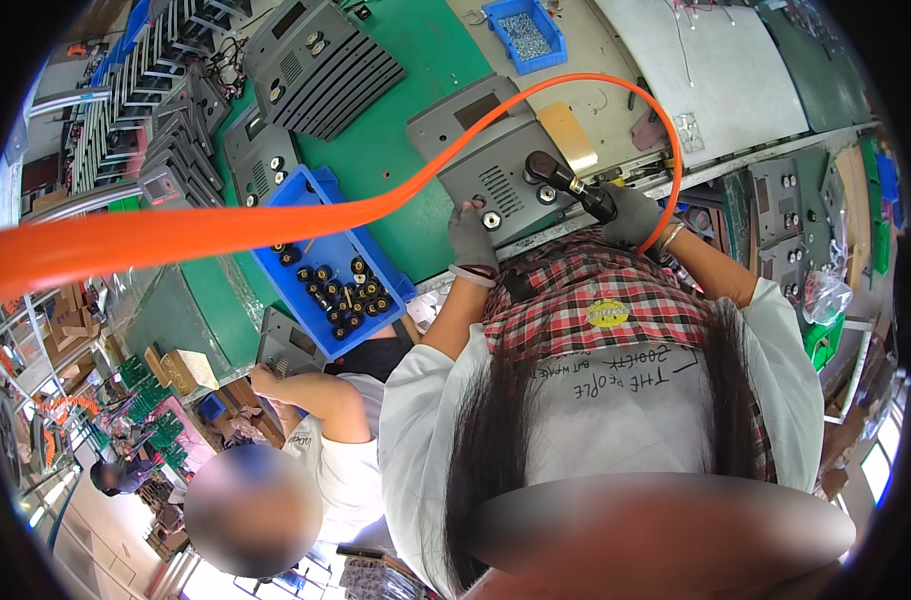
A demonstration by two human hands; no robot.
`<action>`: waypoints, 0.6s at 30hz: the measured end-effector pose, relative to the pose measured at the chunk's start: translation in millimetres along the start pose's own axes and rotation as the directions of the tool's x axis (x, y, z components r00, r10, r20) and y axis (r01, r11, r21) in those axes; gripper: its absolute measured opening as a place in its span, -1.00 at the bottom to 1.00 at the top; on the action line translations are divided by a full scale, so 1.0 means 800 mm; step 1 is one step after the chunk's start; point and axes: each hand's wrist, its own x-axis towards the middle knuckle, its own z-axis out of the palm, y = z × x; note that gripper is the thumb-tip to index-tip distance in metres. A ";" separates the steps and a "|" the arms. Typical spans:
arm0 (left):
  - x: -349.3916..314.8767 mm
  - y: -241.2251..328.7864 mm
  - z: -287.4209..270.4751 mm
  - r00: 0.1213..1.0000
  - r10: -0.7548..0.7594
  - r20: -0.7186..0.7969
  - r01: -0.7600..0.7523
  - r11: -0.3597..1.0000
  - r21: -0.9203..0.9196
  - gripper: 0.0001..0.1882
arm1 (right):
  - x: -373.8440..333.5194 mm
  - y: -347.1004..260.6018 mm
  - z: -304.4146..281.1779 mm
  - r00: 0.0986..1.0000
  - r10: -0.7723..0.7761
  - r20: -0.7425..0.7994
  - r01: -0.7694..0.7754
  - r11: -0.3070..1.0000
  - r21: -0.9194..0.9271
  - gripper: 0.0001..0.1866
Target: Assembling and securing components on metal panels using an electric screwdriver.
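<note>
The flat grey metal panel with a row of slots (498, 188) lies right in front of our belly, at the edge of the smooth green table (416, 225). Our left hand (471, 240), in a grey glove, is nearer: it touches the panel's left corner, by a round silver nut (491, 221). We cannot tell if it pinches or just rests. Our right hand (631, 212), gloved too, is past the panel's right end, wrapped around a black power tool (584, 195). That tool points left, over the panel's right part. The panel's near edge slants, its left end closer to us. We cannot tell its long side, because a grey metal part with a dark window (456, 115) joins it or sits behind.
</note>
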 end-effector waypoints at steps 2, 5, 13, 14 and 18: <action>-0.001 -0.001 0.002 1.000 -0.001 -0.014 0.001 1.000 -0.019 -0.84 | 0.000 0.001 0.004 1.000 0.024 -0.015 -0.024 1.000 -0.010 -0.54; -0.002 -0.003 0.006 0.998 0.013 -0.056 -0.011 0.999 0.040 -0.84 | 0.003 -0.001 0.007 0.999 0.043 -0.004 -0.043 0.999 0.007 -0.41; 0.010 -0.008 0.010 0.997 0.046 -0.053 -0.045 0.999 0.027 -0.83 | -0.018 -0.003 0.000 0.995 -0.051 -0.088 0.048 0.998 -0.039 -0.46; 0.010 -0.010 0.012 0.996 0.044 -0.078 -0.042 0.999 0.030 -0.82 | -0.021 -0.002 0.000 0.996 -0.040 -0.080 0.036 0.998 -0.042 -0.45; 0.006 -0.016 0.016 0.996 0.017 -0.088 -0.024 0.996 -0.081 -0.84 | -0.024 0.015 0.005 0.999 0.021 -0.041 -0.023 0.998 -0.056 -0.36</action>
